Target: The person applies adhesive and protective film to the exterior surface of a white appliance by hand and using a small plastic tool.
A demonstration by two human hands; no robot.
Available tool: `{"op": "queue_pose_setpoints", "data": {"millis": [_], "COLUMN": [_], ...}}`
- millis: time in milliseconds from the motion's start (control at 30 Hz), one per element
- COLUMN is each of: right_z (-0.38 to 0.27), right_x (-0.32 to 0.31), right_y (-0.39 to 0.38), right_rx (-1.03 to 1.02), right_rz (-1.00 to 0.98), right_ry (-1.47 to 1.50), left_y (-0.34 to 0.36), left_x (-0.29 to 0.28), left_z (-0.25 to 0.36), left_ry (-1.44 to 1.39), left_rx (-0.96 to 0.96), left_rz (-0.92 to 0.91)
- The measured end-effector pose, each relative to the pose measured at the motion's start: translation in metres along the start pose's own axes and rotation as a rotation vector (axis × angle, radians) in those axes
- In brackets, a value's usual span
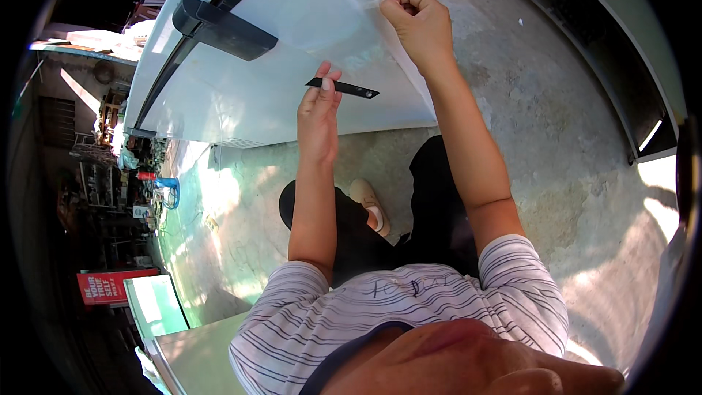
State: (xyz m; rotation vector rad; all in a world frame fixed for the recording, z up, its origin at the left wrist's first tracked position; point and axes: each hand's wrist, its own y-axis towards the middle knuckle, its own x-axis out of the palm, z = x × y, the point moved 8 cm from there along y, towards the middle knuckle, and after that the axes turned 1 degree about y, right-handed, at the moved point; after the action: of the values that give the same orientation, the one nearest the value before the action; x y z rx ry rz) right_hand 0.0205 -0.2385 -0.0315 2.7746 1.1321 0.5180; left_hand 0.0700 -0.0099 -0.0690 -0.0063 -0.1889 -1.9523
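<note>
Floor (pixel 541 175): bare concrete, stained, sun patches at left and far right. White panel (pixel 241 99) takes up the top of the view, its right edge running down between the two hands. Striped shirt (pixel 409 285) on the wearer, dark trousers (pixel 439 197) below it. Long black trim (pixel 162 88) runs across the panel's left side; black block (pixel 245 33) sits across it, pointing right. Right hand (pixel 424 25): curled closed, thumb against index finger, just beyond the panel's right edge in view; can't tell if anything thin is pinched there. Left hand (pixel 320 113): palm up, gripping the piece between thumb and fingers, other fingertips showing behind. Shoe (pixel 369 200), beige, on the floor between the trouser legs. Smallest: flat black piece (pixel 358 91), blade-shaped, hole near its right end, lying crosswise in the left hand, in front of the panel's white face.
</note>
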Motion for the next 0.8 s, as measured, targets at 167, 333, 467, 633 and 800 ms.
{"op": "queue_pose_setpoints", "data": {"millis": [167, 333, 467, 633, 800], "right_z": [0.056, 0.078, 0.040, 0.019, 0.044], "right_x": [-0.027, -0.022, -0.009, 0.012, 0.013], "right_y": [-0.017, -0.049, -0.048, -0.040, -0.055], "right_rx": [0.105, 0.068, -0.307, -0.326, -0.136], "right_rz": [0.144, 0.147, 0.066, -0.207, -0.187], "right_ry": [0.275, 0.464, 0.463, 0.603, 0.656], "left_y": [0.009, 0.008, 0.009, 0.019, 0.023], "left_x": [-0.001, -0.008, -0.006, 0.000, 0.016], "left_z": [0.001, 0.000, 0.000, 0.004, 0.014], "left_ry": [-0.035, -0.015, 0.027, -0.068, -0.156], "left_rx": [-0.057, -0.092, -0.108, -0.180, -0.154], "left_rz": [-0.041, -0.022, -0.047, -0.136, -0.242]}}
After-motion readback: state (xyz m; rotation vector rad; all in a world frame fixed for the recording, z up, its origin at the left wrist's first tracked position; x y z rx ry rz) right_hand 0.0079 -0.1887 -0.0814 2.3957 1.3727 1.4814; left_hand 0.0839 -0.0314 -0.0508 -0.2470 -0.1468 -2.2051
